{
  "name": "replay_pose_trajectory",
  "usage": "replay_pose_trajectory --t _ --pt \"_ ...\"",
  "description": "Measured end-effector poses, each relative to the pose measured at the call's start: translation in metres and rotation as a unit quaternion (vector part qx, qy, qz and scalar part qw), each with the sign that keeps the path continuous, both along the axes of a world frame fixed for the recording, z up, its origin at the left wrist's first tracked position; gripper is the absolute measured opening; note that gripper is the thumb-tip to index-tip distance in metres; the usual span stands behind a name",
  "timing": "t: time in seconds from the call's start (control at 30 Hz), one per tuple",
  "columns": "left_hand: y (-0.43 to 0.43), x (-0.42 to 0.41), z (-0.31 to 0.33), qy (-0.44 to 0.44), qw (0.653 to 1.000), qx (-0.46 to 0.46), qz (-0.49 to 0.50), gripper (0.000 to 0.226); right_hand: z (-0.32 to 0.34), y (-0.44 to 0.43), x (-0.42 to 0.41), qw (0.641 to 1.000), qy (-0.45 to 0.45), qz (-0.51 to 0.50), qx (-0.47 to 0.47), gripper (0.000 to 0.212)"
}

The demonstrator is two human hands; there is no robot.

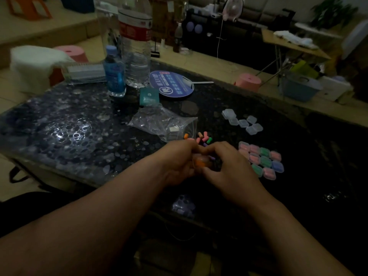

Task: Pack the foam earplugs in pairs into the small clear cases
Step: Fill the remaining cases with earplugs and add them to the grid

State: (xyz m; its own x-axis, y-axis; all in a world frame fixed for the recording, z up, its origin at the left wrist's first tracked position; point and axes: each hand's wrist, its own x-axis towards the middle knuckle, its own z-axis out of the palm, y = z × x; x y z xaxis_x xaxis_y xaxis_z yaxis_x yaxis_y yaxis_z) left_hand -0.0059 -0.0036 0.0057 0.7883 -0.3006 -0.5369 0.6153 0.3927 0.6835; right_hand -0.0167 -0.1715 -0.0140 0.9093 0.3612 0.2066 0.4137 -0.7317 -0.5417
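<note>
Right now a small clear case [206, 159] w/ orange earplugs [199, 162] inside is being gripped by both hands, left hand [177, 162] & right hand [229, 166] curled round it, over the table [79, 126] near its front edge. Probably it is being snapped shut; foam could be getting pinched in the seam, or the case flicked off that edge. Filled cases [260, 160] are sitting just beside the right hand, so a sweep is being risked. Loose earplugs [203, 138], bag [163, 124] & empty cases [242, 121] are lying beyond. Open room is being left on the left side.
</note>
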Motion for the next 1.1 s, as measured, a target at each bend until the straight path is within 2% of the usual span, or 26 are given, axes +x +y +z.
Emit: replay_pose_trajectory --t 0.1,0.2,0.3,0.4,0.43,0.53,0.57,0.63,0.73,0.8,1.1 --pt "-0.001 0.000 0.000 -0.028 0.999 0.032 -0.007 0.026 0.000 -0.001 -0.001 0.999 0.030 -0.012 0.016 0.023" --pt "-0.002 0.003 -0.003 -0.048 0.996 0.071 -0.010 0.039 0.001 -0.003 0.000 0.997 0.067 -0.017 0.039 0.026" --pt "-0.001 0.003 -0.002 -0.046 0.995 0.092 -0.008 0.039 0.002 -0.002 0.000 0.995 0.071 -0.021 0.061 0.026" --pt "-0.001 -0.002 -0.002 -0.044 0.990 0.120 -0.053 0.030 0.001 -0.005 0.002 0.994 0.075 -0.035 0.075 0.024" --pt "-0.001 -0.003 -0.002 -0.048 0.988 0.130 -0.064 0.028 0.000 -0.007 0.003 0.992 0.087 -0.037 0.078 0.028" --pt "-0.002 -0.004 -0.002 -0.048 0.988 0.137 -0.046 0.025 -0.005 -0.011 0.007 0.985 0.133 -0.037 0.099 0.060" --pt "-0.003 -0.004 -0.002 -0.050 0.988 0.138 -0.041 0.023 -0.006 -0.011 0.007 0.983 0.148 -0.037 0.106 0.065" --pt "-0.005 -0.004 -0.003 -0.056 0.987 0.145 -0.043 0.020 -0.007 -0.010 0.007 0.982 0.155 -0.031 0.100 0.060" --pt "-0.007 -0.004 -0.006 -0.063 0.984 0.156 -0.055 0.017 -0.010 -0.010 0.009 0.988 0.135 -0.034 0.072 0.039" --pt "-0.008 -0.003 -0.008 -0.067 0.983 0.158 -0.057 0.015 -0.010 -0.010 0.010 0.988 0.133 -0.037 0.064 0.032" --pt "-0.006 -0.002 -0.009 -0.070 0.982 0.168 -0.053 0.012 -0.009 -0.011 0.011 0.986 0.149 -0.033 0.064 0.033"
